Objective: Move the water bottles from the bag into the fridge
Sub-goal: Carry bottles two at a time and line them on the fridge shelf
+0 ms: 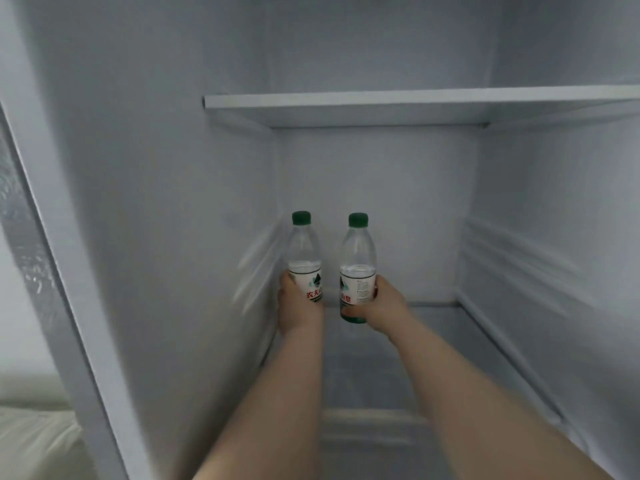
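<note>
Both my arms reach deep into an open white fridge. My left hand [298,308] grips the lower part of a clear water bottle [304,251] with a green cap, upright, close to the back left corner. My right hand [379,308] holds a second, matching water bottle [357,258] just to the right, also upright. Each bottle has a white label with red characters and is partly filled. Whether their bases touch the glass shelf [433,327] is hidden by my hands. The bag is out of sight.
A white upper shelf [381,100] spans the fridge above the bottles. The left inner wall [156,202] lies close beside my left hand. The shelf stretches bare to the right of the bottles. A pale soft surface [31,441] shows outside at lower left.
</note>
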